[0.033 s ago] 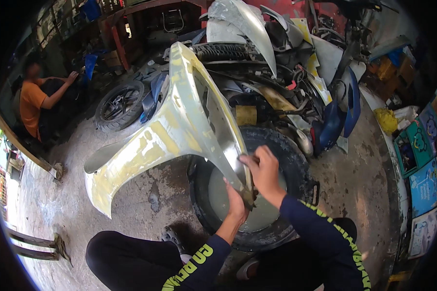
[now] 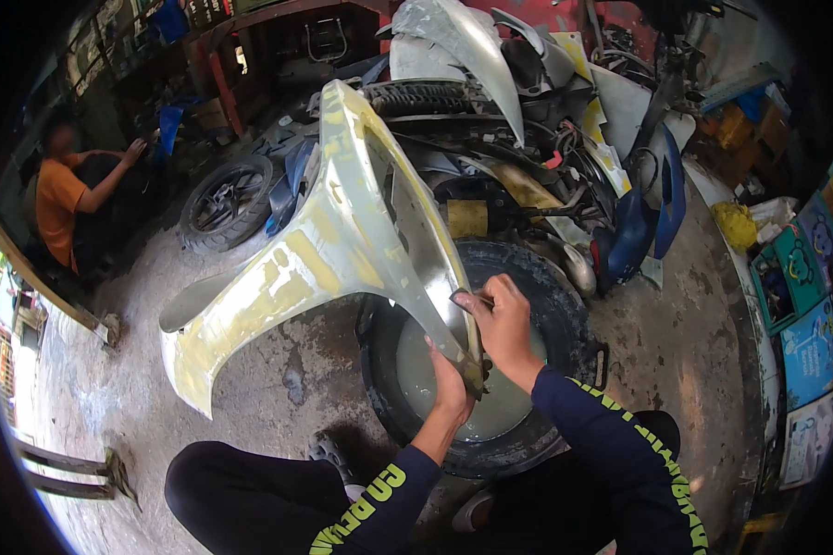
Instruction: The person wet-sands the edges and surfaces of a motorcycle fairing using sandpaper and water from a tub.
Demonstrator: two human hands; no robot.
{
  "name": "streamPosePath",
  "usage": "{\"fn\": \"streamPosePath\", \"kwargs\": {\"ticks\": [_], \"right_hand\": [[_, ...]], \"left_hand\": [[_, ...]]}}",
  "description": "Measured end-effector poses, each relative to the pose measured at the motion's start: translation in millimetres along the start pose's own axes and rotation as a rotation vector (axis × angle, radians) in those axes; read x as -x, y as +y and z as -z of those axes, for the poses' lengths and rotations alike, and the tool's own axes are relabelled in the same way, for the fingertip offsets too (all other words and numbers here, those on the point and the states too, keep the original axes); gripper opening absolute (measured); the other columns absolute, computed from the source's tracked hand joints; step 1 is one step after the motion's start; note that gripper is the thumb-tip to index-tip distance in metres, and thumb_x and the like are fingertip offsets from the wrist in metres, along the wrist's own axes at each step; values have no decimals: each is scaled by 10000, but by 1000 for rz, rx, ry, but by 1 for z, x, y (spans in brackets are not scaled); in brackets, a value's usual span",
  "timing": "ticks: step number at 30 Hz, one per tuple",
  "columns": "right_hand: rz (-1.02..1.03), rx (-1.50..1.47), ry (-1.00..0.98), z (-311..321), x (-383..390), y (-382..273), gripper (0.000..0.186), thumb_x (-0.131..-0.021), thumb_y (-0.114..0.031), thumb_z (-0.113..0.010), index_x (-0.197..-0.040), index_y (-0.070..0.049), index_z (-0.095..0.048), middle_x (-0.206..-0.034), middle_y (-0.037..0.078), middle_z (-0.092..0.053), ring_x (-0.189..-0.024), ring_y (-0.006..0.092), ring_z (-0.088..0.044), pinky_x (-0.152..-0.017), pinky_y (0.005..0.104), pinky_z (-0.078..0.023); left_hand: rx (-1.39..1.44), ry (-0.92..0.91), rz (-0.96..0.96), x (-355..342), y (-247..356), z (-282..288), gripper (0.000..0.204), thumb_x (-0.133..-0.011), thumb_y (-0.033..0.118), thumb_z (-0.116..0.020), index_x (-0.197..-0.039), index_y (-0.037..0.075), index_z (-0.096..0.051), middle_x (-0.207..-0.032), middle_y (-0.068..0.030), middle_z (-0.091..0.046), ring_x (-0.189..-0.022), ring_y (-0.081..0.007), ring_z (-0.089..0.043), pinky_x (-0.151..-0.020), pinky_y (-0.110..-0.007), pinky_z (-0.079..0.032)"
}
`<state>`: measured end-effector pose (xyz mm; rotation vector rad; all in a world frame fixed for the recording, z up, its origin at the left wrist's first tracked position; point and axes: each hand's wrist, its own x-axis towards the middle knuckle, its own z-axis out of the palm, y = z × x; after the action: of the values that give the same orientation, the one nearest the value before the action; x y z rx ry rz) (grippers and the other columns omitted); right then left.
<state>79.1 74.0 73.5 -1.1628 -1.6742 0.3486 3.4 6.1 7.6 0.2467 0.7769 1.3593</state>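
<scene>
A large motorcycle fairing panel (image 2: 278, 264), pale grey-white with yellowish patches, is held up over a round black tub (image 2: 379, 407) of cloudy water. My left hand (image 2: 452, 384) grips the panel's narrow lower end, the thumb along its near face. Beside it, my right hand (image 2: 504, 319) is closed at the panel's right edge. A small dark flat piece (image 2: 463, 301), perhaps sandpaper, pokes out from between the right thumb and fingers. The palm side of the right hand is hidden.
Motorcycle parts, among them a blue panel (image 2: 671, 199), are heaped behind the tub. A wheel (image 2: 227, 202) lies on the concrete at the left. Farther left, a person in an orange shirt (image 2: 58, 203) sits low. Boxes and a green crate (image 2: 777, 277) line the right side.
My right hand has shifted very slightly, and the dark piece at its fingertips shows more. The panel and my left hand stay almost in place.
</scene>
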Motion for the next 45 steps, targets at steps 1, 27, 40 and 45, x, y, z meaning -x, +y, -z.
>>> {"fn": "streamPosePath", "kwargs": {"ticks": [1, 27, 40, 45], "right_hand": [[-4, 5, 5, 3, 10, 2, 445, -776, -212, -803, -671, 7, -430, -656, 143, -448, -561, 262, -464, -523, 372, -374], [-29, -6, 11, 8, 18, 10, 429, -719, -146, -844, -660, 1, -446, -651, 107, -434, -562, 211, -430, -522, 345, -377], [-31, 67, -101, 12, 44, 0, 433, -763, -245, -804, -666, -9, -454, -684, 133, -452, -592, 309, -457, -538, 409, -364], [0, 141, -26, 9, 18, 4, 395, -763, -212, -801, -664, -13, -474, -699, 128, -494, -599, 314, -512, -532, 405, -390]], "left_hand": [[15, -11, 0, 1, 1, -1, 783, -951, 714, -140, -1377, 121, -422, -1229, -102, -556, -1148, -248, -548, -945, -402, -462], [-16, 4, 24, 7, 1, -8, 749, -963, 698, -148, -1371, 131, -417, -1182, -70, -546, -1056, -212, -564, -870, -369, -482], [36, -30, -36, 2, -3, 8, 764, -954, 710, -132, -1365, 125, -401, -1180, -90, -535, -1066, -238, -565, -876, -395, -483], [50, 93, -46, -7, -11, 1, 730, -974, 679, -152, -1296, 106, -470, -1093, -75, -571, -984, -209, -580, -802, -352, -487]]}}
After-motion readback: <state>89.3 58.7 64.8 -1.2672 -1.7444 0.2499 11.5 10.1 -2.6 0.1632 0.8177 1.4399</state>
